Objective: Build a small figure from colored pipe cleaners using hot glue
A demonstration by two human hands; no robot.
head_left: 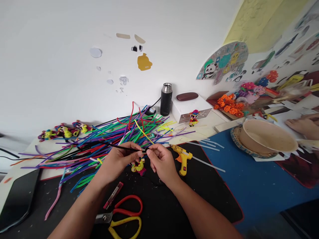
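A stem pile [104,132], multicol., is spreading behind the hands and crowding the far side of the black mat [159,219]. A yellow glue gun [183,159] is lying just beside the R hand [160,161], glue stick trailing from its rear. Scissors [127,212], red/yellow handles, are resting btwn the forearms, w/ a small red case [113,195] alongside. A dark flask [166,99] and a white box [190,108] are standing by the wall; a large bowl [269,136] is sitting far R, near another person's hand [304,125].

The black stem [122,147] is running across the L hand [127,159] to the R fingertips, above the mat. Both hands are pinching it — thumbs and forefingers closed, tips nearly meeting. A small figure [138,166] is showing directly below, partly hidden; cannot tell if fingers are touching it.

Stem is looking thin, dark, slightly bent. Figure is showing plump yellow arms, magenta lower part — upper part obscured.
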